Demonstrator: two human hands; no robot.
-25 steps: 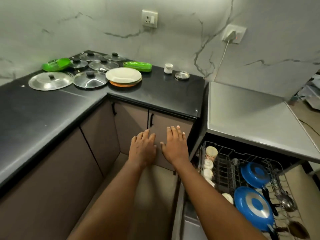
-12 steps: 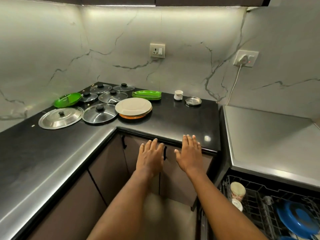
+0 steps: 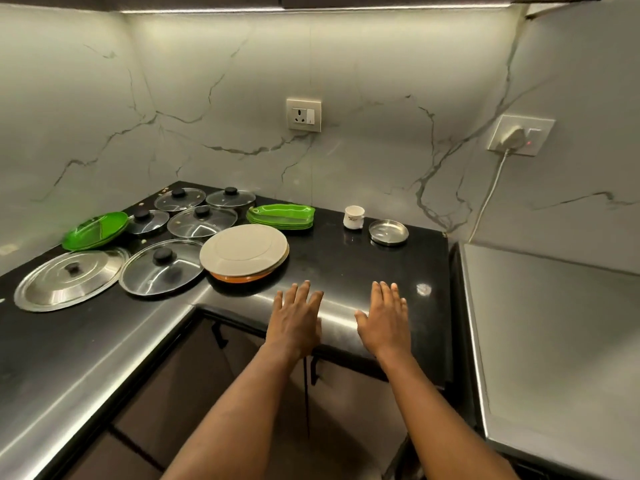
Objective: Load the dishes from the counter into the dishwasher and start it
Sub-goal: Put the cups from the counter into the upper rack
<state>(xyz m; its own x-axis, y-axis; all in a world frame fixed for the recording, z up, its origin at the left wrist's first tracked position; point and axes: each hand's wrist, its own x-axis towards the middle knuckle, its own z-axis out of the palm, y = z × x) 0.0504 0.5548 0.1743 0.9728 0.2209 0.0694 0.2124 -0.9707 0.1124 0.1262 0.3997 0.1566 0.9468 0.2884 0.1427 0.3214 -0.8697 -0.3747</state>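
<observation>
Both hands are hovering palm-down over the black counter's point(image 3: 346, 258) front edge: left hand point(image 3: 296, 323) and right hand point(image 3: 384, 320), fingers extended, slightly spread, holding nothing. Dishes are lying further back: stacked plates point(image 3: 244, 252) w/ orange one at bottom, glass lids point(image 3: 161, 270), steel lid point(image 3: 69, 278), green trays point(image 3: 280, 216), white cup point(image 3: 354, 217) beside small steel plate point(image 3: 388, 232).

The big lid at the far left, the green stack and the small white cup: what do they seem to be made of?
The big lid looks like brushed steel: grey, opaque, with soft reflections. The green stack of trays seems plastic, being bright, glossy and slightly see-through. The small white cup looks like glazed ceramic, though plastic cannot be excluded.
</observation>
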